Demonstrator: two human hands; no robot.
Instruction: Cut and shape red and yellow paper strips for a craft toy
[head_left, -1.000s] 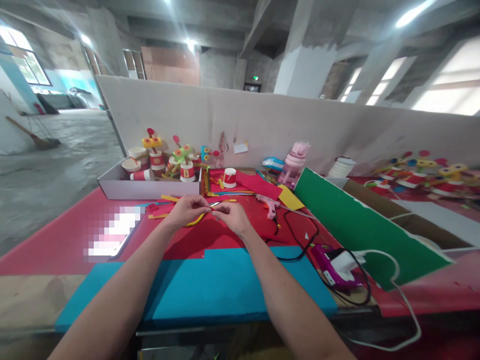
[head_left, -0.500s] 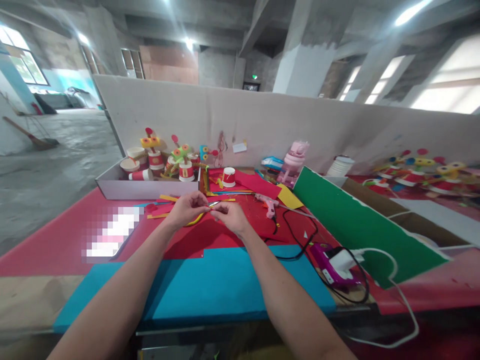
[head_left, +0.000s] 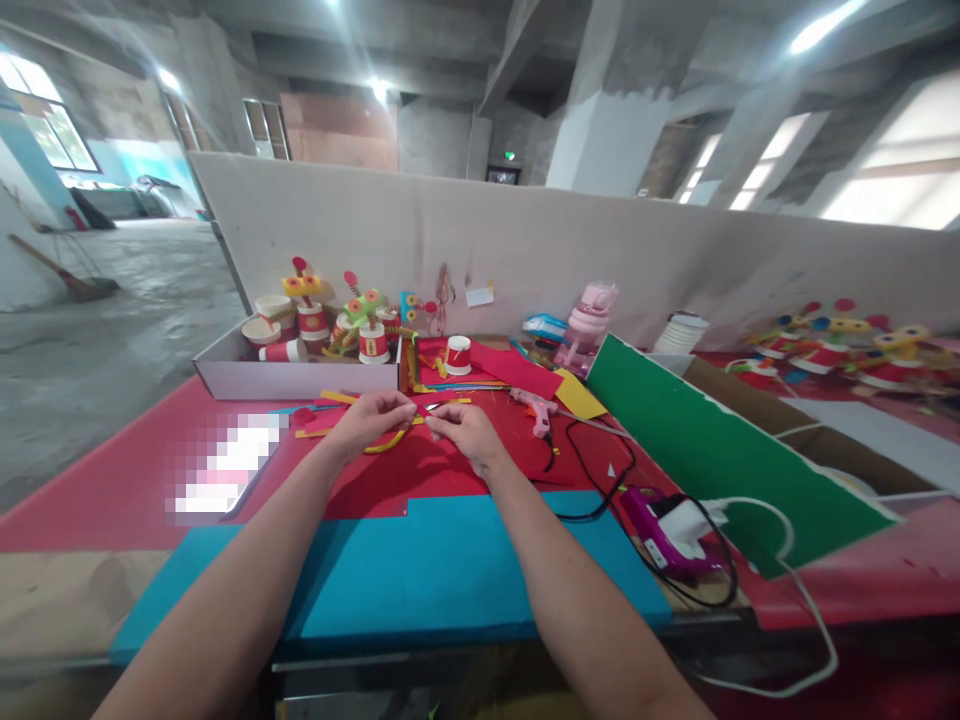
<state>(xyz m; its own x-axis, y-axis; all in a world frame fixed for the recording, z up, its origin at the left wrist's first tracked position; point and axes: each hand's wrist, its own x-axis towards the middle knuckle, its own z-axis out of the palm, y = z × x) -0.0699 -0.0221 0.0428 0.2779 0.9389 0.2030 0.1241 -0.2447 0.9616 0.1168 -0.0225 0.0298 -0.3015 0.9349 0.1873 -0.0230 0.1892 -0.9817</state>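
My left hand (head_left: 373, 420) is closed in a pinch over the red table covering. My right hand (head_left: 466, 430) faces it, thumb and fingers also pressed together, with a small gap between the two sets of fingertips. Whatever they pinch is too small to make out. Beneath the hands lies a yellow curved handle (head_left: 386, 443), and a shiny metal tip shows between the fingers; they look like parts of scissors. Paper strips in yellow (head_left: 337, 397), red and blue lie around my left hand. A pink glue gun (head_left: 536, 410) rests right of my right hand.
A white box (head_left: 300, 380) holds paper-cup figures at the back left. One red-and-white paper cup (head_left: 458, 355) stands behind my hands. A phone (head_left: 232, 465) lies left, a blue board (head_left: 420, 570) in front. Green board (head_left: 720, 450), purple power strip (head_left: 667, 535) and cables occupy the right.
My fingertips have drawn slightly apart, opening a small gap between the hands. The other things on the table stay where they were.
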